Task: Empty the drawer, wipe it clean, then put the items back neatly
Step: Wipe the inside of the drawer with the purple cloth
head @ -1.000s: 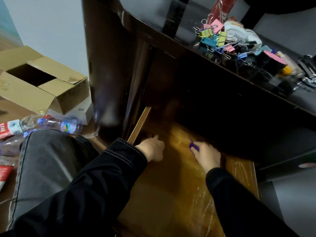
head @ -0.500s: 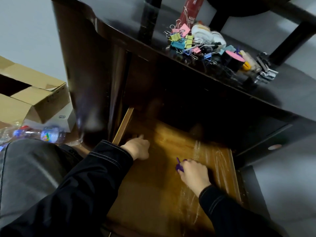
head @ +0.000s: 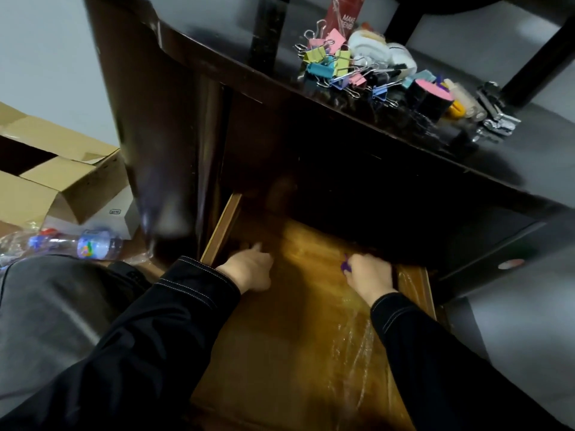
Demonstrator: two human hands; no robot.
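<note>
The drawer [head: 280, 353] is pulled out from under the dark desk [head: 217, 57], and its wooden floor is exposed. The left hand [head: 249, 269] rests on the drawer floor near the left wall. Its fingers are curled under, one digit points forward, and no item is visible in it. The right hand [head: 370, 273] is further right on the drawer floor, at the shadowed rear, with its fingers closed around a purple cloth [head: 345, 267]. Glossy streaks [head: 351, 337] mark the wood in front of the right hand. Coloured binder clips [head: 329, 65] lie heaped on the desk top. A cardboard box [head: 62, 181] and a plastic bottle [head: 93, 245] lie on the floor at left.
</note>
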